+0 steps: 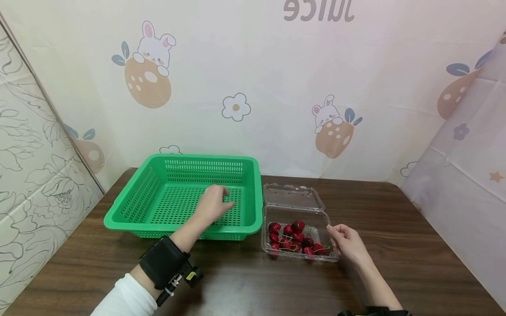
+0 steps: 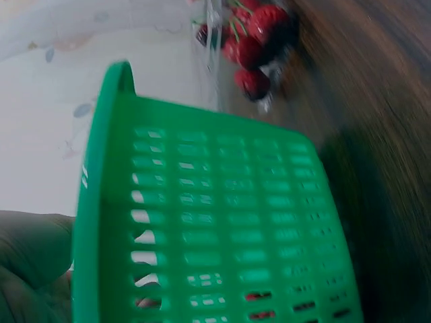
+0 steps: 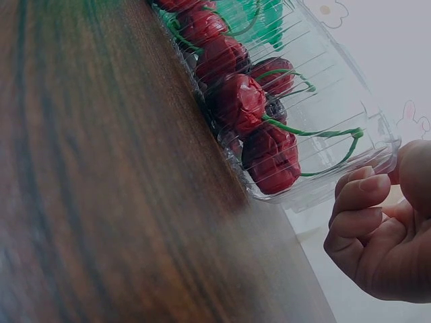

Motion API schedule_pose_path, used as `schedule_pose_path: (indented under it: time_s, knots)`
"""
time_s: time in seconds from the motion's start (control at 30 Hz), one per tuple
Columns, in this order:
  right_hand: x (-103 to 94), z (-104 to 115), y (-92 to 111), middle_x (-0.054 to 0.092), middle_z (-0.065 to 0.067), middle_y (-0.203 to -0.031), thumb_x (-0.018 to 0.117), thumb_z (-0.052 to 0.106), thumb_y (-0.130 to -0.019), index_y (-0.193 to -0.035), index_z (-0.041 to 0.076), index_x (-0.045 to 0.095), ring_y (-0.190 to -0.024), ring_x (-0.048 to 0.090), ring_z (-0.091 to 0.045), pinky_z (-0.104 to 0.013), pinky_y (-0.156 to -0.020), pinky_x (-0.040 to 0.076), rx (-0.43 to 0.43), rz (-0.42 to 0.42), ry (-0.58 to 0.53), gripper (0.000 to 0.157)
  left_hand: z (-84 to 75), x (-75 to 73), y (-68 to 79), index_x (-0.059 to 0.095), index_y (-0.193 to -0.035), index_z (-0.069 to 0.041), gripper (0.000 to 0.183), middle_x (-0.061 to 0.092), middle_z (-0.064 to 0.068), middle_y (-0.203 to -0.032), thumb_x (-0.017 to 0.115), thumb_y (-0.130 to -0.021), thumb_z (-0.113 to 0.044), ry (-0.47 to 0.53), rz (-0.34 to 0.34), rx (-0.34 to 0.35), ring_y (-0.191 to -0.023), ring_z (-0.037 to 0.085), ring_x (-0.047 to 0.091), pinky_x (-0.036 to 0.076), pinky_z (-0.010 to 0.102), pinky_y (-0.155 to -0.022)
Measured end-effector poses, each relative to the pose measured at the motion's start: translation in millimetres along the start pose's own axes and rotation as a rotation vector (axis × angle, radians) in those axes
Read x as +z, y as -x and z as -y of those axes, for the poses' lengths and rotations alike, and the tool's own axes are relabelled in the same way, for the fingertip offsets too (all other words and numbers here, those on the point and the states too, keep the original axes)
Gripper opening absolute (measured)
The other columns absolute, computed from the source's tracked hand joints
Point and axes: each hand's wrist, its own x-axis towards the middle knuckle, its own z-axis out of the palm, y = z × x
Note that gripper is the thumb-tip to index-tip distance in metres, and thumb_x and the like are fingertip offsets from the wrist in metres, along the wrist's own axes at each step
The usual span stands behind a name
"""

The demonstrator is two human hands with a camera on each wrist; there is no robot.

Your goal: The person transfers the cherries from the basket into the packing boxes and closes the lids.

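Note:
My left hand [image 1: 211, 202] hovers inside the green slotted plastic basket [image 1: 138, 227], thumb and forefinger apart; the other fingers are hidden in the head view. Something red shows through the basket's slotted wall [image 2: 242, 202] in the left wrist view, deeper than the fingers. With thumb and fingertips, my right hand [image 1: 349, 241] pinches the right rim of a clear plastic clamshell box [image 1: 332, 259]. Red cherries [image 1: 296, 237] with green stems lie along the box's floor. Its clear lid [image 1: 292, 196] is folded back, away from me.
Basket and box stand side by side on a dark wooden table [image 1: 253, 281]. A pale printed curtain [image 1: 257, 66] hangs behind it, and a flower-patterned panel [image 1: 39, 184] borders its left side.

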Motion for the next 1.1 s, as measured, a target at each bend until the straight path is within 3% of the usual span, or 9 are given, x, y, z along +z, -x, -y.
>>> schedule_pose_path:
  time_s: [0.03,0.13,0.27,0.37,0.6,0.8,1.0,1.1]
  knots:
    - [-0.1,0,0,0.042,0.000,-0.054,0.047,0.028,-0.093,-0.088,-0.005,0.043,-0.042,0.038,-0.009,-0.023,-0.040,0.034,0.000,0.000,0.001,0.034,2.4,0.0,-0.8,0.062,-0.098,0.004,0.028,0.059,0.016,-0.095,0.068,-0.078,-0.015,-0.011,0.001,-0.006,-0.082,0.025,0.056,0.046,0.035,-0.067]
    - [-0.2,0,0,0.043,0.000,-0.054,0.047,0.027,-0.093,-0.088,-0.005,0.043,-0.042,0.038,-0.009,-0.023,-0.040,0.034,-0.001,-0.002,0.004,0.033,9.6,-0.1,-4.5,0.059,-0.072,-0.001,0.018,0.053,0.008,-0.074,0.069,-0.076,-0.014,-0.038,0.015,-0.019,-0.064,0.018,0.048,0.039,0.029,-0.056]
    - [-0.1,1,0,0.043,-0.001,-0.055,0.046,0.024,-0.093,-0.088,-0.006,0.043,-0.042,0.038,-0.009,-0.023,-0.040,0.034,-0.002,-0.005,0.003,0.031,17.9,0.4,-9.2,0.038,-0.054,-0.011,0.039,0.034,0.001,-0.059,0.070,-0.076,-0.013,-0.055,0.053,-0.053,-0.054,0.015,0.033,0.026,0.027,-0.050]
    - [0.3,1,0,0.042,0.000,-0.055,0.046,0.024,-0.093,-0.088,-0.006,0.044,-0.042,0.038,-0.009,-0.023,-0.040,0.034,0.000,-0.004,0.000,0.030,23.6,1.8,-11.1,0.037,-0.054,-0.011,0.039,0.032,0.000,-0.059,0.070,-0.076,-0.012,-0.070,0.083,-0.083,-0.056,0.015,0.032,0.026,0.026,-0.050]
    - [0.6,1,0,0.043,0.000,-0.055,0.046,0.026,-0.093,-0.089,-0.006,0.044,-0.042,0.038,-0.009,-0.023,-0.040,0.034,0.000,-0.001,0.003,0.032,33.7,5.3,-12.8,0.054,-0.067,-0.006,0.021,0.042,0.002,-0.062,0.072,-0.074,-0.016,-0.134,0.138,-0.119,-0.061,0.016,0.042,0.034,0.028,-0.054]
    - [0.1,1,0,0.043,0.000,-0.055,0.047,0.028,-0.093,-0.089,-0.005,0.044,-0.042,0.039,-0.009,-0.023,-0.040,0.034,-0.001,0.000,0.001,0.033,35.7,7.2,-13.1,0.040,-0.058,-0.011,0.036,0.030,0.000,-0.054,0.071,-0.075,-0.018,-0.132,0.214,-0.161,-0.049,0.013,0.031,0.026,0.026,-0.048]
    - [0.5,1,0,0.043,-0.001,-0.055,0.046,0.028,-0.093,-0.089,-0.005,0.043,-0.043,0.038,-0.009,-0.023,-0.041,0.034,0.005,0.001,-0.003,0.034,36.6,10.6,-13.3,0.045,-0.058,-0.010,0.032,0.035,0.000,-0.049,0.070,-0.077,-0.019,-0.129,0.288,-0.197,-0.045,0.012,0.034,0.029,0.025,-0.046]
    - [0.6,0,0,0.043,-0.001,-0.055,0.046,0.027,-0.093,-0.089,-0.005,0.043,-0.043,0.038,-0.009,-0.023,-0.041,0.034,0.005,-0.002,0.001,0.033,37.3,13.1,-13.9,0.052,-0.068,-0.007,0.022,0.039,0.001,-0.052,0.069,-0.077,-0.018,-0.126,0.313,-0.206,-0.046,0.012,0.037,0.031,0.026,-0.047]
